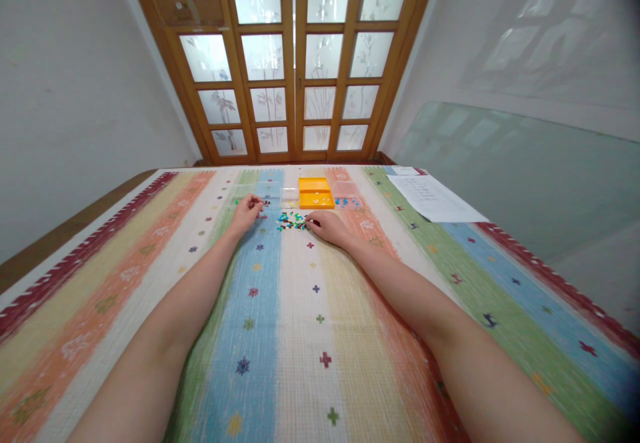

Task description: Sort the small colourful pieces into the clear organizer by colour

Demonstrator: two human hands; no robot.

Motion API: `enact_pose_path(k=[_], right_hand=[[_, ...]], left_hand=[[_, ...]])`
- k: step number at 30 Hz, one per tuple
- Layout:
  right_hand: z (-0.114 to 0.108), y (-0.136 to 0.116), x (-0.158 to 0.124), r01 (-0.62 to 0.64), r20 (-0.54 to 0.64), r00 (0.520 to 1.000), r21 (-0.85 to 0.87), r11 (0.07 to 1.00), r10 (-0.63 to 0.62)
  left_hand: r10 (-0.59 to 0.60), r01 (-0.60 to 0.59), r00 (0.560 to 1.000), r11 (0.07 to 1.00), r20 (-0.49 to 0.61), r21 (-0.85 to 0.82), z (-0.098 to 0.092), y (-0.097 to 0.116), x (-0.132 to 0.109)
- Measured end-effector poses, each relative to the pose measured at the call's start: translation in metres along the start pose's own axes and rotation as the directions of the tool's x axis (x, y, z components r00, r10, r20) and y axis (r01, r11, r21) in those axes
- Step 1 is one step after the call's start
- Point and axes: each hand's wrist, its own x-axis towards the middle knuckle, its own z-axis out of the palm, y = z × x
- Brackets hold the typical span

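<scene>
A loose pile of small green, blue, white and dark pieces [290,221] lies on the striped cloth. At the pile's right edge is my right hand [326,225], its fingers closed in a pinch among the pieces. My left hand [248,212] hovers over the clear boxes at the left, thumb and fingertips together. What either hand pinches is too small to make out. Dark bits [267,203] show just right of my left fingertips. Behind the pile stands an orange open case [316,190] with a few white pieces inside.
Right of the orange case, a clear box holds blue pieces [345,202]. Another clear box [289,195] sits at its left. Printed paper sheets [435,197] lie at the table's right. The striped tablecloth [300,336] covers the table; glazed wooden doors [295,83] stand beyond.
</scene>
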Motion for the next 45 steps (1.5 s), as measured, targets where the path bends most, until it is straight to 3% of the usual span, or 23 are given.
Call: enact_pose_path(k=[6,12,18,23,26,28,34,45], right_hand=[[0.001,0.001,-0.001,0.013,-0.007,1.0,0.017,1.0,-0.012],[0.002,0.002,-0.001,0.021,-0.015,1.0,0.02,1.0,-0.021],[0.001,0.001,-0.001,0.026,-0.008,1.0,0.003,1.0,-0.026],[-0.001,-0.001,-0.002,0.027,-0.016,1.0,-0.005,1.0,-0.027],[-0.001,-0.002,-0.001,0.03,-0.009,0.999,-0.023,0.999,-0.03],[-0.001,-0.005,-0.001,0.055,-0.01,0.998,-0.065,0.996,-0.055],[0.001,-0.018,0.002,0.171,-0.029,0.984,-0.126,0.977,-0.176],[0.001,-0.021,0.001,0.217,-0.006,0.975,-0.151,0.964,-0.22]], left_hand=[[-0.1,0.085,0.986,0.989,-0.131,-0.121,-0.002,0.001,0.001],[-0.176,0.166,0.983,0.973,-0.052,-0.158,-0.002,0.001,0.0],[-0.153,0.15,0.988,0.984,-0.027,-0.093,0.002,0.004,-0.003],[-0.01,0.001,0.999,0.979,0.042,0.202,0.005,0.007,-0.008],[0.135,-0.181,0.982,0.881,0.134,0.437,0.006,0.008,-0.01],[0.186,-0.263,0.962,0.823,0.198,0.504,0.007,0.009,-0.012],[0.186,-0.406,0.888,0.75,0.421,0.523,0.012,0.016,-0.017],[0.179,-0.413,0.876,0.757,0.448,0.505,0.028,0.025,-0.023]])
